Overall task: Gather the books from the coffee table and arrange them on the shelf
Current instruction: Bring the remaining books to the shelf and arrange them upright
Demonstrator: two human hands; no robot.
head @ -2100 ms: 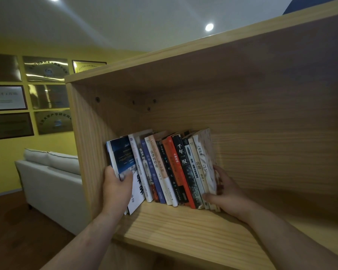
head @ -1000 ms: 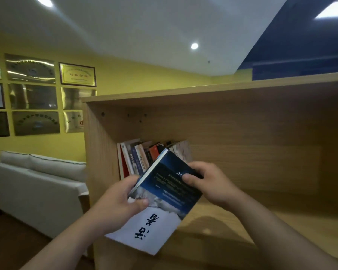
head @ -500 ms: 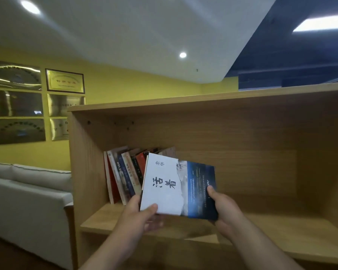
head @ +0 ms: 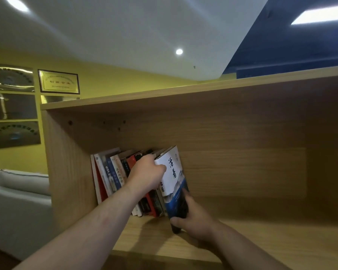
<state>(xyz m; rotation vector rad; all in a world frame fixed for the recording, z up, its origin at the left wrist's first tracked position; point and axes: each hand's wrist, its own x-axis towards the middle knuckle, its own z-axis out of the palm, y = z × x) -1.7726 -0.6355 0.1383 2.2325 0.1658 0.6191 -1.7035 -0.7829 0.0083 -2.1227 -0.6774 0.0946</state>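
A white and blue book (head: 174, 180) stands tilted at the right end of a row of books (head: 113, 174) in the left part of a wooden shelf (head: 242, 248). My left hand (head: 146, 174) grips the book's upper spine edge, thumb on the white cover. My right hand (head: 195, 221) holds its lower blue corner from below and the right. The row leans to the left against the shelf's side wall (head: 66, 172).
The shelf compartment extends far to the right of the books. A pale sofa (head: 18, 195) stands left of the shelf. Framed plaques (head: 58, 81) hang on the yellow wall behind.
The white and blue book was pulled from the row's left end, turned in both hands in front of the shelf, and now stands against the row's right end.
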